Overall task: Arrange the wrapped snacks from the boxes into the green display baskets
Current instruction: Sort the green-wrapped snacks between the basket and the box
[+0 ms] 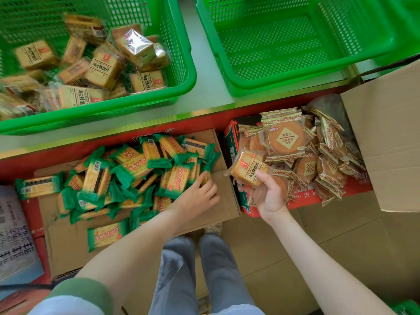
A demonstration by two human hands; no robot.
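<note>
Okay, left hand (200,194) lies flat on green-wrapped crackers (136,171) inside cardboard box (227,201), fingers straight, gripping nothing. Right hand (269,196) just right of box, fingers curled round toast packet (248,170), over round biscuits (286,138). Beyond box, green basket (145,114) holds toast packets (102,69); second basket (272,48) beyond, further right.

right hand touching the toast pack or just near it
Touching. The head view shows the right hand gripping the toast pack, with the thumb across its front and the fingers curled under its lower edge.
</note>
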